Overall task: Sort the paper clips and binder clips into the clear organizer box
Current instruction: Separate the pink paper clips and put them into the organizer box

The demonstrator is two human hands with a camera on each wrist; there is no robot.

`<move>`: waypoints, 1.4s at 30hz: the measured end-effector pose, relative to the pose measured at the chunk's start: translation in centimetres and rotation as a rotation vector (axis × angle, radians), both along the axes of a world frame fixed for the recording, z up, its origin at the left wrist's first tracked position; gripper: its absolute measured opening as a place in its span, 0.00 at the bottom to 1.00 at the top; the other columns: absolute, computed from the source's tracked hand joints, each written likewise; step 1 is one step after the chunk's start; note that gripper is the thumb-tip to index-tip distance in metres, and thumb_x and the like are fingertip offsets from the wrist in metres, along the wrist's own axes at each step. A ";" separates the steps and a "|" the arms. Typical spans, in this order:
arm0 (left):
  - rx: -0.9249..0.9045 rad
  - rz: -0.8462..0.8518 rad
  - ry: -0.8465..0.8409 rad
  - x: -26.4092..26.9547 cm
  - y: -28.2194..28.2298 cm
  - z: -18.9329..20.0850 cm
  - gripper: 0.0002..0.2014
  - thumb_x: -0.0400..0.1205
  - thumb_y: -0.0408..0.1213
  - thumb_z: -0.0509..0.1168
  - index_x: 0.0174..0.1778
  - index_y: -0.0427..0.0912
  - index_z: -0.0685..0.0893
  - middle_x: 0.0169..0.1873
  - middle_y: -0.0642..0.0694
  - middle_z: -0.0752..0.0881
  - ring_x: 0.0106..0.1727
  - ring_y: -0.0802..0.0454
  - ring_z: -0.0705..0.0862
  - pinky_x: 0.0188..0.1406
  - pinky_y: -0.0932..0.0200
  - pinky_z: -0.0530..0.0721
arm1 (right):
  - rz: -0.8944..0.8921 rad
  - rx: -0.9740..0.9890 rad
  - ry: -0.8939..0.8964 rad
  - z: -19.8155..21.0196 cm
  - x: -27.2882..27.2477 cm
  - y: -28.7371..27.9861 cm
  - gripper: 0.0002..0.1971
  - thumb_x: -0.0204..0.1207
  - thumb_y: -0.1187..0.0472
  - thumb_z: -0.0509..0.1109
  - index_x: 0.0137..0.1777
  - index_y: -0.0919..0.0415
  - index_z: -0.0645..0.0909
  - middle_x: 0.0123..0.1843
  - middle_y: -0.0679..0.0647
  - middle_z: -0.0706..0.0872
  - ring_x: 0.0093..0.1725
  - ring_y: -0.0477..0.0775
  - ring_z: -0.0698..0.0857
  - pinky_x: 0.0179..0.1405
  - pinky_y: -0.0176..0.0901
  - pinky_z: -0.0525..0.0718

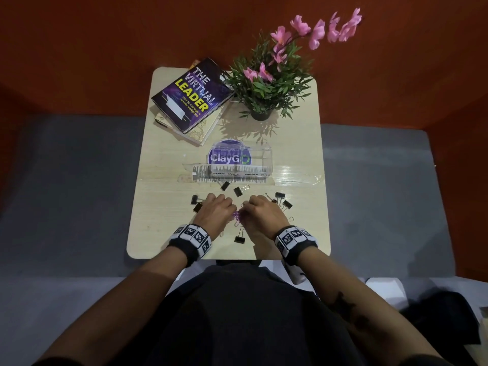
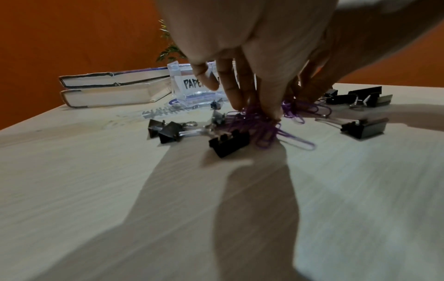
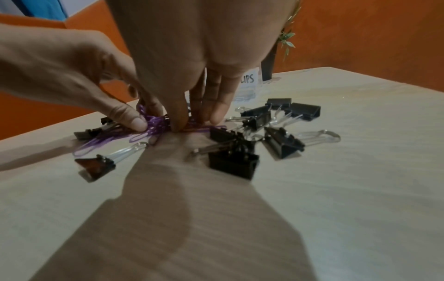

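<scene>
A tangle of purple paper clips (image 1: 237, 216) lies on the light wooden table (image 1: 158, 180) near its front edge. My left hand (image 1: 233, 210) pinches the left side of the pile (image 2: 254, 121) between thumb and fingers. My right hand (image 1: 244, 207) grips the right side (image 3: 192, 126), fingertips down on the table. Several black binder clips (image 1: 239, 191) lie scattered around both hands. Behind them the clear organizer box (image 1: 241, 157) stands with handwritten labels on its front.
Two stacked books (image 1: 190, 96) sit at the back left and a potted plant (image 1: 266, 85) with pink flowers at the back right. A clear flat strip (image 1: 200, 175) lies in front of the box. One binder clip (image 1: 239, 239) lies between my wrists.
</scene>
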State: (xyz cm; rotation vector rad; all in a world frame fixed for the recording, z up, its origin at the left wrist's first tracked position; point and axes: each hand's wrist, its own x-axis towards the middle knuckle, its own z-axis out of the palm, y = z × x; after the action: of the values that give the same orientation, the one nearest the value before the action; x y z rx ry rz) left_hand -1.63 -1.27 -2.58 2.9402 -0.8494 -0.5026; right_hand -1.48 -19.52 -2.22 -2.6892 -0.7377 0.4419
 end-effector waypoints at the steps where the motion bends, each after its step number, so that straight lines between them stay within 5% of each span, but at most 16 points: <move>1: -0.008 0.016 -0.006 0.2 0.0 -0.1 0.05 0.74 0.39 0.74 0.42 0.45 0.85 0.38 0.48 0.85 0.44 0.45 0.80 0.46 0.49 0.73 | -0.025 0.001 -0.004 0.0 0.0 0.1 0.09 0.71 0.57 0.76 0.48 0.60 0.86 0.41 0.56 0.83 0.41 0.60 0.83 0.26 0.48 0.82; 9: -0.201 0.165 0.082 1.5 -0.2 0.1 0.06 0.81 0.38 0.67 0.49 0.40 0.86 0.45 0.43 0.87 0.51 0.42 0.80 0.56 0.49 0.74 | -0.187 0.016 0.054 0.0 0.7 -0.4 0.09 0.76 0.57 0.69 0.50 0.58 0.88 0.42 0.57 0.88 0.43 0.62 0.85 0.33 0.45 0.74; 16: -0.634 0.570 0.122 3.5 1.0 3.9 0.04 0.78 0.33 0.72 0.47 0.40 0.89 0.40 0.47 0.89 0.39 0.54 0.84 0.42 0.60 0.86 | -0.432 0.137 0.200 0.7 0.9 -1.9 0.08 0.72 0.55 0.73 0.37 0.58 0.88 0.35 0.54 0.90 0.36 0.57 0.83 0.35 0.44 0.78; 20: -0.745 0.708 0.046 7.9 0.2 6.4 0.02 0.76 0.31 0.73 0.43 0.37 0.90 0.35 0.44 0.89 0.36 0.51 0.86 0.41 0.60 0.87 | -0.507 0.313 0.299 2.0 2.0 -1.6 0.04 0.67 0.59 0.79 0.39 0.59 0.91 0.35 0.54 0.92 0.37 0.53 0.88 0.40 0.47 0.87; 23: -0.724 0.754 0.060 10.4 -0.4 5.7 0.03 0.74 0.31 0.74 0.42 0.38 0.91 0.33 0.42 0.90 0.34 0.49 0.85 0.43 0.56 0.88 | -0.525 0.443 0.314 3.9 3.9 -0.5 0.01 0.67 0.64 0.79 0.38 0.60 0.90 0.36 0.52 0.92 0.38 0.50 0.89 0.41 0.43 0.89; 26: -0.672 0.774 0.128 10.8 -0.6 4.5 0.09 0.73 0.32 0.75 0.48 0.42 0.91 0.41 0.42 0.92 0.42 0.46 0.88 0.50 0.49 0.89 | -0.511 0.449 0.300 5.5 6.5 1.1 0.03 0.65 0.65 0.78 0.32 0.61 0.88 0.33 0.52 0.91 0.36 0.52 0.89 0.40 0.44 0.89; 30: -0.690 0.811 -0.062 9.0 0.9 4.4 0.10 0.76 0.27 0.68 0.51 0.39 0.90 0.47 0.38 0.91 0.47 0.43 0.88 0.53 0.52 0.86 | -0.522 0.373 0.179 6.1 9.9 3.3 0.09 0.66 0.65 0.76 0.25 0.57 0.83 0.24 0.51 0.84 0.27 0.51 0.80 0.33 0.42 0.81; 33: -0.682 0.818 -0.096 6.6 2.2 4.1 0.10 0.76 0.27 0.66 0.49 0.39 0.90 0.47 0.38 0.91 0.46 0.41 0.87 0.50 0.53 0.85 | -0.467 0.271 0.173 6.0 11.3 4.5 0.12 0.67 0.61 0.78 0.26 0.54 0.80 0.27 0.54 0.83 0.32 0.56 0.81 0.32 0.44 0.79; 37: -0.607 0.763 0.004 2.7 3.3 3.8 0.08 0.78 0.31 0.68 0.50 0.43 0.90 0.48 0.44 0.90 0.46 0.46 0.87 0.47 0.52 0.87 | -0.454 0.232 0.097 5.5 10.2 3.8 0.02 0.71 0.61 0.76 0.39 0.58 0.88 0.38 0.56 0.91 0.38 0.57 0.87 0.40 0.49 0.88; 42: -0.359 0.560 0.100 -1.6 4.2 2.9 0.08 0.80 0.31 0.65 0.50 0.43 0.88 0.47 0.44 0.89 0.49 0.44 0.84 0.41 0.52 0.84 | -0.358 0.138 0.152 3.6 5.2 0.9 0.06 0.75 0.65 0.71 0.46 0.58 0.89 0.42 0.56 0.92 0.38 0.54 0.87 0.42 0.45 0.87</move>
State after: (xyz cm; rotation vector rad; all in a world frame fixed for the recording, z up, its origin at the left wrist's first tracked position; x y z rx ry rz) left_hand -3.20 2.94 0.30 2.6181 -0.0700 -0.3984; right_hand 3.73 -18.65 1.37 -2.5479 -0.2265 0.4759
